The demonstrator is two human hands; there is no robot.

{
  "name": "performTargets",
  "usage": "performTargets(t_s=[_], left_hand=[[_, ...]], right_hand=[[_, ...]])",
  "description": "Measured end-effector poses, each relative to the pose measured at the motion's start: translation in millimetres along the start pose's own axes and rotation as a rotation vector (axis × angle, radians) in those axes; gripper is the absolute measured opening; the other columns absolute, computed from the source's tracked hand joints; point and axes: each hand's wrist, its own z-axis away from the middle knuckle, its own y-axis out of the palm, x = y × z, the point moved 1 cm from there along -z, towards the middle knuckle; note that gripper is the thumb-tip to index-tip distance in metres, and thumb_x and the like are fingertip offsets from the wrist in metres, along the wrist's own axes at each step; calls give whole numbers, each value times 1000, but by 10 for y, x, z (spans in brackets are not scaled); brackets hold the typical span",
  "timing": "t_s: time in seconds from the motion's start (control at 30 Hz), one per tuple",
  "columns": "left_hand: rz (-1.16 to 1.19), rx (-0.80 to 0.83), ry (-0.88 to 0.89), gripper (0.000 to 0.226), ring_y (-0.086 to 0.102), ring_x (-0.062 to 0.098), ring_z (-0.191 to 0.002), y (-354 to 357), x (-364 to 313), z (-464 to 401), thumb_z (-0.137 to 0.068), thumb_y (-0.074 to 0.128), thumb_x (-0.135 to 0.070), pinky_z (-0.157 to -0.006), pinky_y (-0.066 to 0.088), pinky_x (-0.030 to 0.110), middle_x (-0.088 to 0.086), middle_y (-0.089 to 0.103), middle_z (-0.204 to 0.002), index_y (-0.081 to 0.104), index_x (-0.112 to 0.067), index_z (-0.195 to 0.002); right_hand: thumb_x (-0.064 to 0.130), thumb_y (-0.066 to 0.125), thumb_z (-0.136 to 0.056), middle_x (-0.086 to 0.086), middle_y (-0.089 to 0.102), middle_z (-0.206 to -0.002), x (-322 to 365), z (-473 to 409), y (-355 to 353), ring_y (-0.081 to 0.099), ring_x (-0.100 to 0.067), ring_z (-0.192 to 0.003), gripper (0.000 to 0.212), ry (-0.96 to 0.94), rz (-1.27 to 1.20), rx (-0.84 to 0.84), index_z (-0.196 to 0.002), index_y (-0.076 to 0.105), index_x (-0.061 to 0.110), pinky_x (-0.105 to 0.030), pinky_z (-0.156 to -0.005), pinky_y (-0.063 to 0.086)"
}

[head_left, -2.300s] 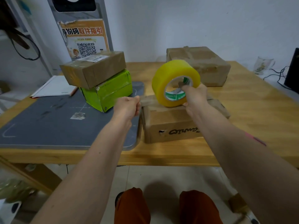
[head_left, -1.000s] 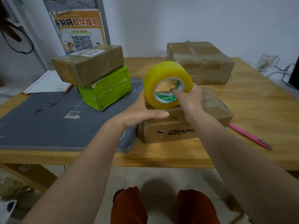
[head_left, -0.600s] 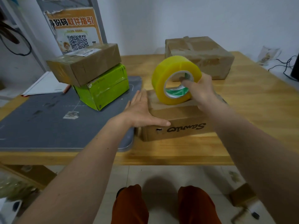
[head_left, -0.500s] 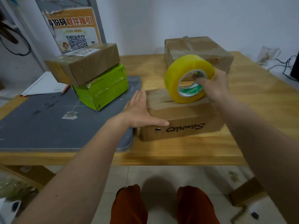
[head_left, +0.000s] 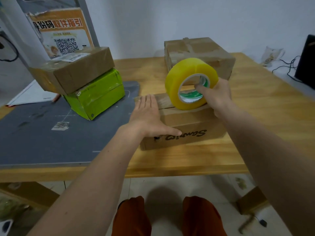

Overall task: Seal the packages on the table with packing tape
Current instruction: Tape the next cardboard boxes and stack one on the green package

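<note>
A brown cardboard box (head_left: 190, 130) with dark lettering on its near side lies near the table's front edge. My left hand (head_left: 148, 116) presses flat on the box's left end, fingers straight and thumb along the front face. A big yellow roll of packing tape (head_left: 189, 79) stands on edge on top of the box. My right hand (head_left: 216, 96) grips the roll, with fingers hooked into its white and green core. A strip of tape seems to run along the box top from the roll towards my left hand.
A brown parcel (head_left: 76, 68) sits on a green box (head_left: 97, 94) on the grey mat (head_left: 42, 133) at left. A taped brown parcel (head_left: 199, 53) stands behind the roll. A glass (head_left: 271, 55) and cables (head_left: 289, 67) lie at far right. Wooden table (head_left: 264, 108).
My left hand let go of the tape end and laid flat on the box's left end. My right hand rolled the tape to the right along the box top.
</note>
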Motion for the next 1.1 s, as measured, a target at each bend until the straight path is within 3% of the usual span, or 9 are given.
performTargets(t_s=[0.1, 0.23, 0.37, 0.5, 0.6, 0.73, 0.9, 1.0, 1.1], left_hand=[[-12, 13, -10, 155, -17, 25, -149, -12, 2, 8, -48, 49, -97, -121, -7, 37, 10, -21, -161, -20, -4, -151], [-11, 26, -6, 154, -17, 24, -149, -22, -31, 8, -50, 51, -96, -120, -9, 36, 10, -22, -161, -21, -4, -151], [-76, 83, -24, 152, -20, 28, -148, -80, -81, -20, -53, 50, -96, -119, -10, 39, 14, -24, -160, -20, -3, -150], [-102, 101, -9, 149, -22, 31, -147, -84, -301, -48, -57, 52, -93, -121, -8, 41, 17, -25, -159, -20, -2, -150], [-65, 67, 20, 145, -20, 30, -148, -61, -579, -103, -61, 52, -91, -122, -6, 41, 17, -23, -159, -19, -2, -150], [-48, 25, 5, 142, -19, 30, -148, -32, -655, -147, -63, 53, -90, -122, -5, 41, 16, -22, -160, -14, -3, -153], [-56, 18, 3, 141, -19, 29, -148, -5, -640, -150, -62, 51, -92, -121, -5, 40, 15, -20, -161, -10, -5, -154], [-42, -4, 5, 143, -18, 27, -149, 2, -630, -154, -61, 51, -92, -121, -6, 39, 14, -21, -161, -15, -5, -153], [-22, -4, 7, 145, -19, 26, -149, 28, -615, -146, -59, 51, -93, -121, -7, 38, 12, -22, -161, -18, -5, -152]], right_hand=[[15, 71, -86, -6, 68, -95, 73, -84, -83, 62, -19, -88, 21, -52, 99, 38, -105, 69, 7, -26, -72, 45], [22, 71, -85, -12, 70, -103, 54, -189, -363, 65, -26, -95, 27, -50, 174, -49, -107, 69, 7, -39, -80, 52], [25, 75, -80, -5, 70, -93, -44, -90, -314, 66, -28, -97, 8, 56, 77, -99, -82, 67, 24, -47, -87, 54], [26, 80, -76, 12, 65, -76, -117, -29, -246, 66, -20, -88, 21, 116, 13, -74, -68, 61, 31, -38, -80, 54], [30, 75, -81, 7, 69, -87, -94, -31, -212, 65, -21, -95, 9, 94, 29, -78, -82, 66, 29, -41, -87, 53], [33, 72, -82, -1, 69, -99, -52, -5, -127, 64, -21, -95, 27, 63, 85, -96, -105, 67, 19, -40, -86, 53], [32, 74, -79, -9, 73, -91, -27, 21, -176, 65, -28, -88, 26, 56, 190, -9, -89, 73, 8, -43, -79, 53], [27, 72, -83, -10, 72, -90, 28, -92, -325, 66, -31, -92, 12, 36, 195, 8, -77, 69, 17, -47, -83, 54], [20, 72, -83, -12, 69, -91, -1, -195, -565, 67, -31, -94, 15, 88, 123, -55, -73, 63, 24, -51, -84, 55]])
